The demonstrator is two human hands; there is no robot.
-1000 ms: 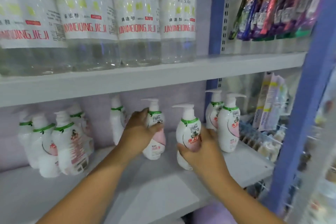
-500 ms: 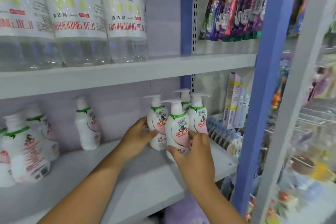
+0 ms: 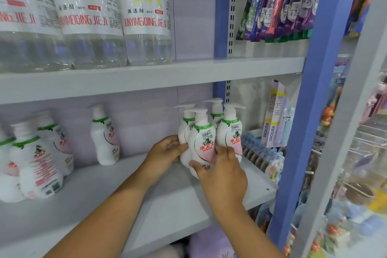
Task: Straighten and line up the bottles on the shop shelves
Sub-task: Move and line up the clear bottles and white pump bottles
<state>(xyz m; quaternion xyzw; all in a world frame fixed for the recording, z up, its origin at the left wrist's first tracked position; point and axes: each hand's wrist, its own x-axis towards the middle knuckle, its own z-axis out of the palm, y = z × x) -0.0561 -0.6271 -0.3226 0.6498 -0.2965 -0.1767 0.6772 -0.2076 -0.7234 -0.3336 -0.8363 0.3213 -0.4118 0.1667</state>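
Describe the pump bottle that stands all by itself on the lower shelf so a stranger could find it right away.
Look at the lower shelf, below the big clear bottles. Between the huddle of white bottles at the left and the cluster that both hands hold at the right stands the lone pump bottle. Nothing touches it.

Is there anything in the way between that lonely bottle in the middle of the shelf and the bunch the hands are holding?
Nothing visible. The lone bottle stands apart, with only bare shelf between it and the cluster. The left hand sits at the cluster's near side; the right hand grips the front bottle.
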